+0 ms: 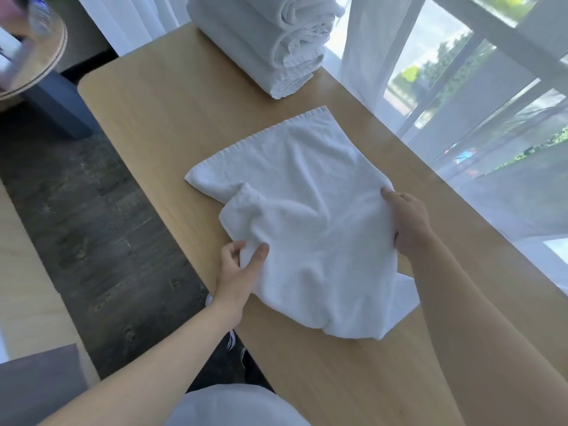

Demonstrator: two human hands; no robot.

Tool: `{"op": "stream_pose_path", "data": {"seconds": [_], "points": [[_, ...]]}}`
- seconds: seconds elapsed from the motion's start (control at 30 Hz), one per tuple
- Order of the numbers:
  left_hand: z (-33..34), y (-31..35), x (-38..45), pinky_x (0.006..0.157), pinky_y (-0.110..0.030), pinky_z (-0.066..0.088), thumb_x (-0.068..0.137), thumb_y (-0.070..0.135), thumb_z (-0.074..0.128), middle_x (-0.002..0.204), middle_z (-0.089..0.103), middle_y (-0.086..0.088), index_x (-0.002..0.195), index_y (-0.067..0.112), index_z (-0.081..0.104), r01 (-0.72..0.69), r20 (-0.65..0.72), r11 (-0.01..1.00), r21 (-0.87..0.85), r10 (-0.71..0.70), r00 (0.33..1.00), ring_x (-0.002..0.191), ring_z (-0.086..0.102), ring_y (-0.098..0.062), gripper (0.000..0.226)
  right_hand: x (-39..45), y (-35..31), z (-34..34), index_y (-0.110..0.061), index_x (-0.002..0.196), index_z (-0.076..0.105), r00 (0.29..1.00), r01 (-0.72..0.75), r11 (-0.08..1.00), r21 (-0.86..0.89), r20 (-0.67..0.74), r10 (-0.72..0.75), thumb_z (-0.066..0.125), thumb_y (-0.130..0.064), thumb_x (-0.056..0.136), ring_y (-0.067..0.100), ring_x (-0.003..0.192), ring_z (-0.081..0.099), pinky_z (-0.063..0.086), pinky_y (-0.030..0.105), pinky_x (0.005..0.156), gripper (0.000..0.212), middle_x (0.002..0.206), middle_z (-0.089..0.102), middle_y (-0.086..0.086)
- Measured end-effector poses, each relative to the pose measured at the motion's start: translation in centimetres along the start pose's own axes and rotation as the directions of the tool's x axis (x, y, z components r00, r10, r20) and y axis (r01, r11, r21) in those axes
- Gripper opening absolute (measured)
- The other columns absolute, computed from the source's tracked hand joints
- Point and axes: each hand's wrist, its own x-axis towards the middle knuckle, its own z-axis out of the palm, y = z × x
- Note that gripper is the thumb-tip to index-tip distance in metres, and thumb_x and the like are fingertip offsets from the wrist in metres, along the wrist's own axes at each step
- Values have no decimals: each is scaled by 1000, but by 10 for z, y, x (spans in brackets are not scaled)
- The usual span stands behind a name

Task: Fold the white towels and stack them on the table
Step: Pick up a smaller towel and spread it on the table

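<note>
A white towel (307,216) lies rumpled and partly doubled over in the middle of the wooden table (159,118). My left hand (239,269) pinches a fold at the towel's near left edge between thumb and fingers. On the towel's right edge my right hand (405,222) grips the cloth, its fingers tucked under the fabric. At the table's far end stands a stack of folded white towels (264,41), apart from the loose towel.
Sheer white curtains (461,118) and a window run along the table's right side. To the left lie dark floor (92,226), a round wooden side table (37,56) and a dark blue seat (58,106). Bare tabletop shows on the near side.
</note>
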Motion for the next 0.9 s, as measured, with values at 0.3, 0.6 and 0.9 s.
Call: {"op": "stream_pose_path", "data": {"seconds": [0.3,0.6,0.9], "points": [[-28,-27,1,78,-37,60,86,17,76,121,71,-4,131,17,47,214,173,954,-209,-179,969,105,71,-22,53,-20,26,-26,-5,123,69,841,-237,938,-253,430,329,69,-16,90,29,108,71,52,46,100,34,115,74,12],[-33,-45,-22,97,-32,49,88,27,71,130,68,-3,138,17,54,204,387,957,-208,-111,915,119,65,-20,54,-55,62,-48,-10,127,65,937,-118,993,30,334,102,65,-23,87,30,113,67,48,48,102,42,123,71,11],[-40,-45,-42,77,-34,58,87,25,75,114,74,-1,115,23,64,37,310,995,-88,-8,951,95,72,-18,30,-113,55,-46,-21,103,60,982,188,951,247,-66,-177,62,-7,83,22,89,65,51,38,78,24,102,68,2]]}}
